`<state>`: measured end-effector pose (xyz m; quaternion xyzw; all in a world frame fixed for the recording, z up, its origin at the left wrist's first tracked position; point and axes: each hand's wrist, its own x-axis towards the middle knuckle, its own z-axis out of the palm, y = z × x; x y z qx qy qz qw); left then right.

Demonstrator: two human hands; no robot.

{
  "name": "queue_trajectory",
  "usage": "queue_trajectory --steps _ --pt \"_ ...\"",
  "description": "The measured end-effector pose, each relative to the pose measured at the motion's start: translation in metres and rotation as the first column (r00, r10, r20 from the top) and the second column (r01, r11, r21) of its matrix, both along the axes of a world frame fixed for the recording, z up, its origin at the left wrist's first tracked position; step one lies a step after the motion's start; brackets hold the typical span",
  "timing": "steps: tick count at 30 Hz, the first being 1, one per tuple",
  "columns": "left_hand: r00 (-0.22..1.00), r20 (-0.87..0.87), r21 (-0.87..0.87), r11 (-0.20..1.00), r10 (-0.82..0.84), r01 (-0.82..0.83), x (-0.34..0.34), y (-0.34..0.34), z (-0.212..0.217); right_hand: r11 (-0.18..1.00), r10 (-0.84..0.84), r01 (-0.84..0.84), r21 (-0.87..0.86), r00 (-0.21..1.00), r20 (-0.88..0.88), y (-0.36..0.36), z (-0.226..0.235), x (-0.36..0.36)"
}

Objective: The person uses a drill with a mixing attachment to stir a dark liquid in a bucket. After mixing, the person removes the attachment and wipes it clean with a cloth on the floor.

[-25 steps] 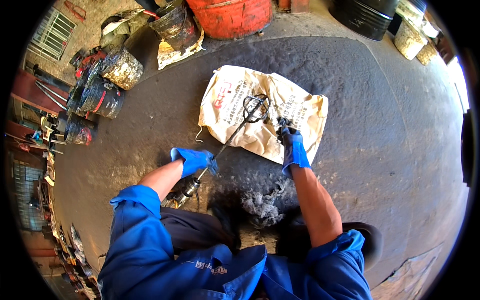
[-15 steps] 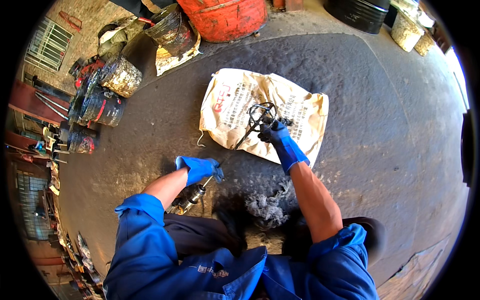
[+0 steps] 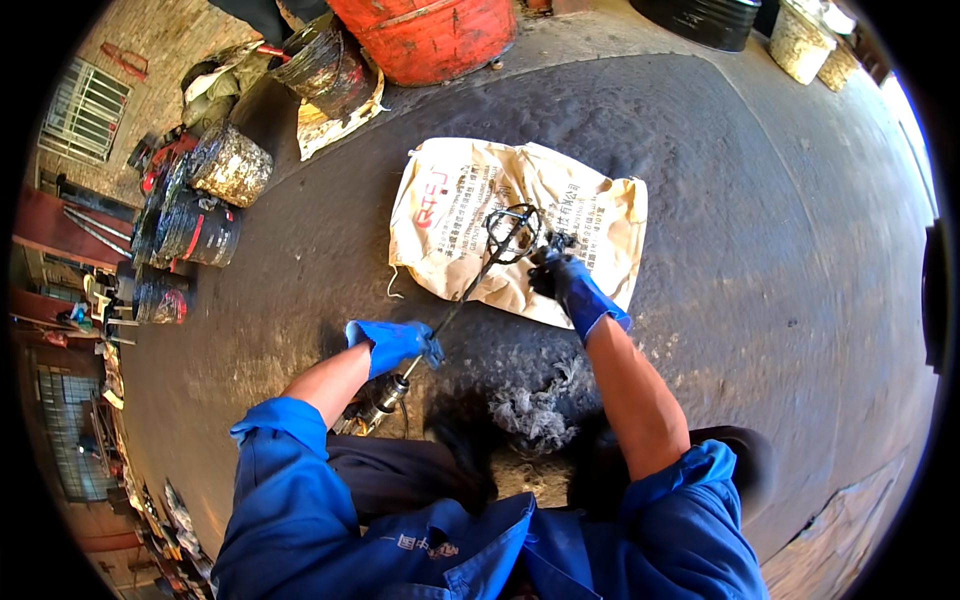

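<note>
My left hand [image 3: 408, 346], in a blue glove, is closed around the thin shaft of a mixing paddle [image 3: 513, 234]. Its round, blackened cage head is up over a printed cream sack [image 3: 440, 170] lying on the floor. At the shaft's near end, by my left knee, is a metal-bodied power drill [image 3: 378, 400]. My right hand [image 3: 570, 282], its glove blackened at the fingers, grips a dark, dirty wad of rag [image 3: 559, 243] just right of the cage. A small gap shows between the wad and the cage; the right fingertips are partly hidden.
Grey shredded fibre waste [image 3: 535, 412] lies between my feet. A red drum [image 3: 425, 38], a grimy bucket [image 3: 325, 65] and a black drum [image 3: 695, 20] stand at the far side. Several stained pails [image 3: 230, 165] line the left. Dark floor [image 3: 740, 300] surrounds the sack.
My right hand has drawn back from the paddle's cage, slightly to the right and toward me, with the dark wad. My left hand keeps its hold on the shaft.
</note>
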<state>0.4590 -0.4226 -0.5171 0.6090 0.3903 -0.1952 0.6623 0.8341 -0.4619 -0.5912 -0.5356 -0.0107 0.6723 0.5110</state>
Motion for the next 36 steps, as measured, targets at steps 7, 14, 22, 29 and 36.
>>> queue_trajectory --steps 7,14,22,29,36 --pt "0.998 0.001 -0.002 0.998 0.062 -0.062 0.011 -0.010 0.007 0.997 0.059 -0.060 0.057 0.998 0.019 0.003 0.005 -0.026" --pt "0.990 0.006 -0.076 0.987 0.142 -0.142 -0.025 0.001 -0.050 0.991 0.057 -0.094 0.099 0.944 0.324 0.019 0.005 0.006" --pt "0.991 -0.025 -0.047 0.990 0.133 -0.134 -0.003 -0.004 -0.047 0.854 -0.095 -0.279 0.438 0.745 0.660 0.017 -0.030 0.044" --pt "0.990 -0.071 -0.026 0.992 0.119 -0.121 0.000 -0.021 0.007 0.844 0.258 -0.520 -0.135 0.173 0.950 0.021 0.025 0.012" --pt "0.998 -0.053 0.038 0.999 0.031 -0.029 0.062 -0.023 0.041 0.984 0.009 -0.115 0.134 0.790 0.613 0.002 -0.048 0.030"
